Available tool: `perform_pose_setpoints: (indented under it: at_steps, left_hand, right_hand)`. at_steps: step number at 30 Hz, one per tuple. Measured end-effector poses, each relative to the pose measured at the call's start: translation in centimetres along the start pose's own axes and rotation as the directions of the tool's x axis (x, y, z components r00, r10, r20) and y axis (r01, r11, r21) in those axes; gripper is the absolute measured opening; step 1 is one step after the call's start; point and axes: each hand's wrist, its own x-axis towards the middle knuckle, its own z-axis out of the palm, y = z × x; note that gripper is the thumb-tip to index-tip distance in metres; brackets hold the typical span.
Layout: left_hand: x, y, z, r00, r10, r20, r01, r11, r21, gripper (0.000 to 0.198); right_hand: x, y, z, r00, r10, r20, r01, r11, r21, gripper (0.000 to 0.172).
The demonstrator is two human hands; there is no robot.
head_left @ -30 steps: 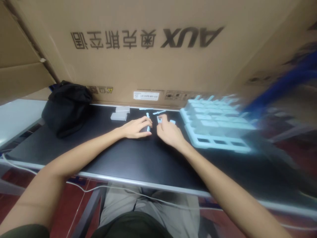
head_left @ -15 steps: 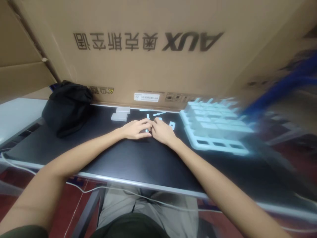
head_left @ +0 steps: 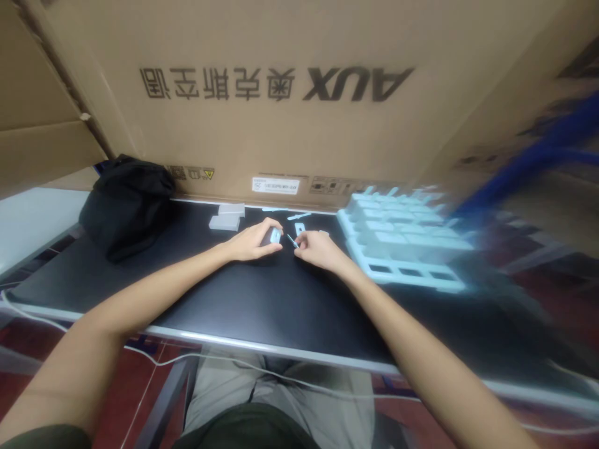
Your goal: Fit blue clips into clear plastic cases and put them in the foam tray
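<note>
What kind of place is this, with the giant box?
Probably a small workshop or storeroom bench. A huge brown cardboard carton printed AUX stands behind a black worktable, and a pale blue plastic tray of small parts lies beside the person's right hand.

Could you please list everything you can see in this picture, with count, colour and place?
Cardboard box: one, brown, dark print, standing behind the table.
Table: one, black top with a pale edge.
Black bag: one, far left of the table.
Grey blocks: two, pale grey, by the box, left of the hands.
Plastic tray: one, pale blue, blurred, right side of the table.
Loose small parts: a few, pale blue, beyond the hands.
Cable: one, white, hanging below the table's near edge.
Blue object: one, blurred, far right; cannot tell what it is.
Small piece: one, pale, held in the left hand.
Thin strip: one, pale blue, pinched by the right hand.
</note>
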Motion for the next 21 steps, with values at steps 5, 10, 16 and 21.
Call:
perform_pose_setpoints:
  at_steps: [5, 10, 16, 21]
  left_hand:
    - [0.4, -1.2, 0.5, 0.988, 0.082, -0.128, -0.083, 0.997, -0.001, 0.060]
    - [0.5, -1.0, 0.9, 0.991, 0.107, -0.077, -0.107, 0.994, 0.002, 0.074]
    - [0.8, -0.1, 1.7, 0.982, 0.158, -0.102, -0.158, 0.987, 0.014, 0.104]
    - [0.7, -0.4, 1.9, 0.984, 0.139, -0.115, -0.137, 0.990, 0.027, 0.124]
  right_hand:
    - [-1.0, -0.3, -1.4, 0.929, -0.076, -0.362, 0.190, 0.938, 0.290, 0.011]
    - [-1.8, -1.9, -1.2, 0.760, -0.074, -0.646, 0.469, 0.751, 0.465, 0.025]
    - [-2.1, -3.9, 0.2, 0.746, -0.078, -0.661, 0.483, 0.746, 0.458, 0.020]
    - [-2.0, -4.1, 1.3, 0.821, -0.156, -0.550, 0.422, 0.814, 0.399, 0.015]
